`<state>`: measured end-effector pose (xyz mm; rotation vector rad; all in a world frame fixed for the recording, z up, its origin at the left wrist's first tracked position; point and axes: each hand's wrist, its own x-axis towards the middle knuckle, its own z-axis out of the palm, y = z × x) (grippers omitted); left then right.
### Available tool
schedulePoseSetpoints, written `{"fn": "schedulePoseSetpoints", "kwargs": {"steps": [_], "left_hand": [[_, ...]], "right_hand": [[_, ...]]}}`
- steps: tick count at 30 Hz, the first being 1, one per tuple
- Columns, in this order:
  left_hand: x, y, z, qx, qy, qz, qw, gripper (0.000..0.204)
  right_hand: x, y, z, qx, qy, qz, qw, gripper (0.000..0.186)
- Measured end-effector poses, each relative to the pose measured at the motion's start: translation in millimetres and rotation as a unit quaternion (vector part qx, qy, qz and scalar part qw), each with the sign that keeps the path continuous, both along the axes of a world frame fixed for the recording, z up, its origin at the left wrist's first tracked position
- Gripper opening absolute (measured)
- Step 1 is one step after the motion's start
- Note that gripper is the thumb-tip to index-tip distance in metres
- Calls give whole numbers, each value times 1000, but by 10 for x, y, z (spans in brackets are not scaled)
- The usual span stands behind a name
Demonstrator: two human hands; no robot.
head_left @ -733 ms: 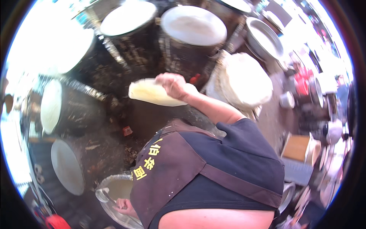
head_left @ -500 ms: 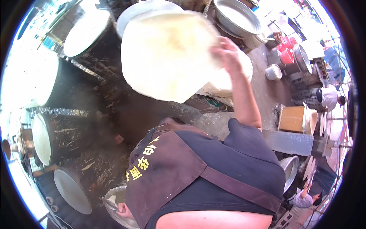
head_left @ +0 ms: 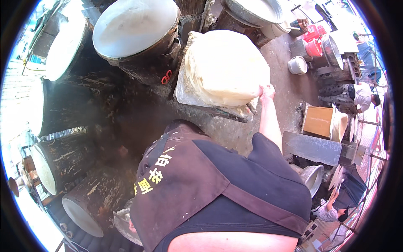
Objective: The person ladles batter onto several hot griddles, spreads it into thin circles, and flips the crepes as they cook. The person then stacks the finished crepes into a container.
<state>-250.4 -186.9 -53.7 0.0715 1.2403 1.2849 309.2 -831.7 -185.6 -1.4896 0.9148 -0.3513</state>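
Observation:
A thick stack of pale, round, thin dough sheets [head_left: 228, 67] lies on a low board in front of me. At the stack's near right edge, my right hand [head_left: 267, 91] has its fingers closed on the rim of the top sheet. My left hand [head_left: 132, 225] is mostly covered by the brown apron, only a sliver of it showing. Beside it stands a metal basin [head_left: 124, 224], partly cut off by the apron; whether the hand touches it cannot be seen.
Several dark drums with round, flat, pale tops curve around my left, the largest being a steaming griddle [head_left: 136, 29]. A wide metal pan [head_left: 256, 10] is beyond the stack. Right of it are a white bucket [head_left: 297, 65], a wooden box [head_left: 319, 120] and other people.
The sheet that my right hand held up has come down to the right onto the stack. The griddle behind it is uncovered. My left hand has slipped further behind the apron.

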Motion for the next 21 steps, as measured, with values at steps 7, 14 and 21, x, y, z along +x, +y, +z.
{"fn": "schedulePoseSetpoints", "kwargs": {"steps": [7, 14, 21], "left_hand": [[-39, -7, -12, -9, -26, -12, 1000, 33], [-254, 15, -20, -15, -65, -22, 998, 34], [-486, -42, -113, -24, -82, -22, 996, 34]], "right_hand": [[-40, 338, 200, -104, -37, -51, 993, 43], [193, 151, 351, -115, -60, 31, 991, 44], [320, 569, 951, -109, -156, 12, 982, 58]]}}
